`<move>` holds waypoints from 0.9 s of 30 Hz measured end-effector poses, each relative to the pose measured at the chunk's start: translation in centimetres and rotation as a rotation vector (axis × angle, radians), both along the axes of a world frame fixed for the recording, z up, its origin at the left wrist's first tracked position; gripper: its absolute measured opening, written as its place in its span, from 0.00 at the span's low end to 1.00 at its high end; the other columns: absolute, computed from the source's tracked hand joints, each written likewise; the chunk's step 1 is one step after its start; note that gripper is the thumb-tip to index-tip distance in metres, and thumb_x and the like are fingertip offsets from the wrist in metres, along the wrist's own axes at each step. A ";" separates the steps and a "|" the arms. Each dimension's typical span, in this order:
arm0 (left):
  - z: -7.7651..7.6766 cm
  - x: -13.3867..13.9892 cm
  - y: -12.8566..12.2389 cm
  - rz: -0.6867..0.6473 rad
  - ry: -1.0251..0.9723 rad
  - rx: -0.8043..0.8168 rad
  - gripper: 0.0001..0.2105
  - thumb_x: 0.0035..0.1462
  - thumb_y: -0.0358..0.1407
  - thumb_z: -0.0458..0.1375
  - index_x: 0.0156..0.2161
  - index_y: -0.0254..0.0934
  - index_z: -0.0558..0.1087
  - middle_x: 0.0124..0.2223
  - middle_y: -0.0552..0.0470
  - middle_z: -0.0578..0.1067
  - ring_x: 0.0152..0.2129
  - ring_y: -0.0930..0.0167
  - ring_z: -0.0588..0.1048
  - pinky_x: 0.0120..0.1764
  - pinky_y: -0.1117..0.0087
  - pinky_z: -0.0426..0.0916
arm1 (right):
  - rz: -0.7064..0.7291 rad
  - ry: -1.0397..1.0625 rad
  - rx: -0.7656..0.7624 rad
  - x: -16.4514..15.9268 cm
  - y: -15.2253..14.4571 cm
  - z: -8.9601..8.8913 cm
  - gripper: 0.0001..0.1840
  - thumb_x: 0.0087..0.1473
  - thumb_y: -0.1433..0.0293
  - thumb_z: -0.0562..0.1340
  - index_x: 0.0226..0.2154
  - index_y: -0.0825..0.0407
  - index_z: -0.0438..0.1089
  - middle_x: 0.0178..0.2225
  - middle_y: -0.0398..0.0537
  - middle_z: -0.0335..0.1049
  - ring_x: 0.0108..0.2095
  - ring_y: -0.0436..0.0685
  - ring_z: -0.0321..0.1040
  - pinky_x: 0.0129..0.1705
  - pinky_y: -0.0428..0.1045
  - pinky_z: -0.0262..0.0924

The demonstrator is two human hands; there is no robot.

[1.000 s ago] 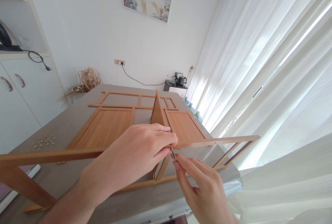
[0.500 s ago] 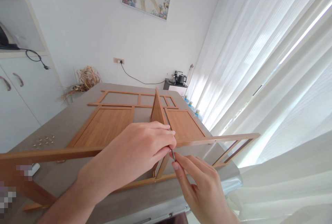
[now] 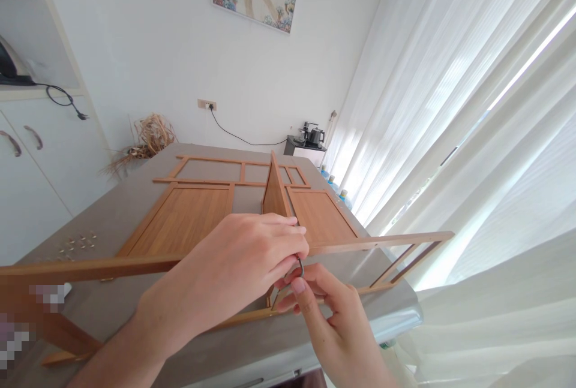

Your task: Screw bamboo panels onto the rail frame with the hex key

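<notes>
My right hand point(image 3: 335, 310) pinches a thin, dark, bent metal hex key point(image 3: 301, 266) between thumb and fingers, just below the joint of the wood. Over that joint my left hand point(image 3: 243, 250) is closed, its fingers curled round the wooden frame point(image 3: 387, 240) where an upright wooden panel point(image 3: 273, 190) meets it. The left thumb and forefinger lie at the upper end of the hex key. The left fingers hide the fastener and the key's tip. The frame stands on its long edge across the near side of the table.
On the grey table point(image 3: 101, 220), two flat wooden panels, the left panel point(image 3: 193, 214) and the right panel point(image 3: 321, 214), lie behind the frame. Farther back is an open wooden frame point(image 3: 209, 183). Several small metal screws point(image 3: 81, 243) stand at the left. White curtains point(image 3: 472, 154) hang on the right.
My right hand has shifted slightly left and its fingers have curled further under the joint. The hex key has turned, and its bend now shows. My left hand stays nearly in place.
</notes>
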State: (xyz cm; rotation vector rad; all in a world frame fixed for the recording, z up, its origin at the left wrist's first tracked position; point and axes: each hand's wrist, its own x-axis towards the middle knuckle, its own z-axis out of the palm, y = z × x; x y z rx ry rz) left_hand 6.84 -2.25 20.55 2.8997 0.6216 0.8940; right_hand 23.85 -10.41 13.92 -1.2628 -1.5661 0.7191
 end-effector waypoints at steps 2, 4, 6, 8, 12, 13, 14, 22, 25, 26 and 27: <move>0.1 0.0 0.0 0.004 0.012 -0.013 0.13 0.64 0.30 0.53 0.27 0.40 0.71 0.37 0.53 0.79 0.41 0.68 0.79 0.42 0.72 0.72 | 0.000 0.035 0.003 -0.3 0.1 0.0 0.17 0.65 0.57 0.57 0.34 0.51 0.74 0.29 0.47 0.77 0.32 0.53 0.76 0.28 0.40 0.67; 0.2 0.0 -0.1 0.001 0.024 -0.027 0.14 0.63 0.29 0.54 0.25 0.39 0.69 0.36 0.53 0.79 0.41 0.68 0.79 0.42 0.72 0.72 | 0.001 0.084 -0.010 -0.6 0.2 0.0 0.18 0.64 0.57 0.58 0.33 0.51 0.74 0.28 0.46 0.77 0.31 0.52 0.76 0.33 0.42 0.69; 0.2 0.0 -0.1 -0.005 0.027 -0.035 0.14 0.63 0.30 0.54 0.24 0.39 0.69 0.36 0.53 0.79 0.42 0.68 0.79 0.42 0.72 0.72 | 0.003 0.133 -0.022 -0.7 0.2 -0.1 0.18 0.64 0.56 0.58 0.33 0.52 0.74 0.28 0.46 0.77 0.31 0.53 0.76 0.35 0.43 0.70; 0.1 0.0 0.0 -0.013 0.022 -0.032 0.14 0.63 0.30 0.54 0.25 0.39 0.70 0.36 0.53 0.79 0.42 0.68 0.79 0.43 0.72 0.72 | 0.005 0.159 -0.018 -0.8 0.2 -0.1 0.18 0.63 0.56 0.58 0.33 0.52 0.74 0.27 0.46 0.77 0.30 0.53 0.76 0.34 0.43 0.70; -0.1 0.0 0.1 -0.010 0.012 -0.013 0.12 0.64 0.31 0.54 0.29 0.39 0.72 0.40 0.52 0.79 0.43 0.68 0.78 0.45 0.72 0.71 | -0.047 0.124 0.051 -0.8 0.0 -0.3 0.17 0.63 0.58 0.59 0.31 0.52 0.74 0.26 0.45 0.76 0.28 0.51 0.75 0.33 0.42 0.68; -0.2 0.0 0.2 -0.010 0.008 -0.007 0.11 0.64 0.31 0.54 0.29 0.39 0.72 0.41 0.52 0.79 0.44 0.68 0.78 0.45 0.72 0.71 | -0.070 0.108 0.070 -0.8 0.0 -0.4 0.16 0.63 0.59 0.60 0.30 0.52 0.74 0.26 0.45 0.76 0.28 0.50 0.75 0.34 0.41 0.68; -0.3 0.0 0.2 -0.010 0.004 -0.003 0.11 0.64 0.31 0.54 0.29 0.39 0.72 0.41 0.51 0.79 0.44 0.68 0.78 0.46 0.72 0.71 | -0.088 0.095 0.082 -0.8 0.0 -0.4 0.16 0.63 0.59 0.60 0.30 0.52 0.74 0.26 0.45 0.76 0.28 0.50 0.75 0.34 0.41 0.68; -0.1 0.0 0.2 -0.012 0.009 0.007 0.13 0.64 0.32 0.53 0.28 0.40 0.72 0.39 0.52 0.80 0.44 0.67 0.78 0.45 0.72 0.72 | -0.070 0.025 0.112 -0.6 0.1 -0.8 0.15 0.64 0.62 0.59 0.30 0.51 0.74 0.26 0.44 0.77 0.28 0.51 0.77 0.35 0.41 0.70; -0.2 0.0 0.1 -0.002 0.004 0.005 0.13 0.64 0.31 0.53 0.28 0.41 0.73 0.39 0.53 0.80 0.44 0.66 0.79 0.43 0.71 0.73 | -0.040 -0.062 0.190 -0.5 0.0 -1.1 0.12 0.63 0.66 0.58 0.31 0.50 0.74 0.28 0.43 0.78 0.29 0.50 0.77 0.36 0.40 0.69; -0.2 0.0 0.1 0.000 0.002 0.005 0.13 0.64 0.31 0.53 0.28 0.42 0.73 0.39 0.53 0.80 0.44 0.66 0.79 0.43 0.70 0.74 | -0.031 -0.088 0.216 -0.5 0.0 -1.1 0.11 0.63 0.68 0.58 0.32 0.50 0.74 0.28 0.42 0.78 0.29 0.49 0.76 0.36 0.40 0.69; -0.2 0.0 0.2 0.001 0.001 0.004 0.12 0.64 0.31 0.53 0.29 0.42 0.73 0.39 0.53 0.80 0.44 0.66 0.78 0.43 0.70 0.74 | -0.031 -0.118 0.247 -0.4 0.0 -1.1 0.09 0.63 0.69 0.58 0.32 0.49 0.74 0.29 0.41 0.77 0.29 0.48 0.76 0.36 0.40 0.68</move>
